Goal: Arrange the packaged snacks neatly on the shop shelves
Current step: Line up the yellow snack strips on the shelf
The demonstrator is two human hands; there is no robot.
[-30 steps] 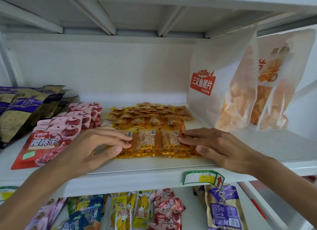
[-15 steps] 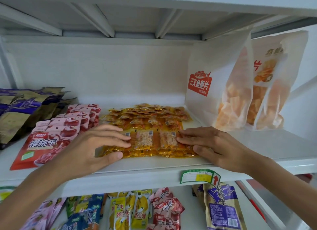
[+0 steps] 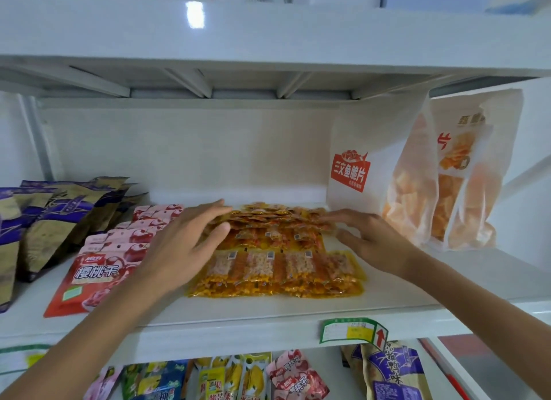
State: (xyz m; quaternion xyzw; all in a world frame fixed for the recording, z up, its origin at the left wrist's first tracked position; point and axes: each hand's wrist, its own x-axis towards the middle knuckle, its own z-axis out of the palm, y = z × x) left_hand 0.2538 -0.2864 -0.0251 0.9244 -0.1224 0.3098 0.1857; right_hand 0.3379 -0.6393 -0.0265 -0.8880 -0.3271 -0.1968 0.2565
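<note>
1. The left hand (image 3: 190,244) reaches over the white shelf (image 3: 268,313) with fingers straight and spread, fingertips resting on the left edge of the rear heap of small orange snack packets (image 3: 277,217) — it grips nothing.
2. The right hand (image 3: 372,238) mirrors it on the heap's right edge, fingers extended and loosely apart, touching the packets and holding nothing.
3. Nearer the shelf lip lies a front row of orange snack packets (image 3: 280,276), flat, side by side, barcodes upward — apart from both hands.
4. Just left of these sits a line of pink cherry packs (image 3: 98,268), overlapping front to back; further left stand the purple-and-gold bags (image 3: 44,220).
5. To the right, two tall white pouches (image 3: 417,173) stand upright, showing orange crisps through their windows.
6. A green price tag (image 3: 351,331) hangs on the shelf edge, above more packs on the lower shelf (image 3: 238,375).
</note>
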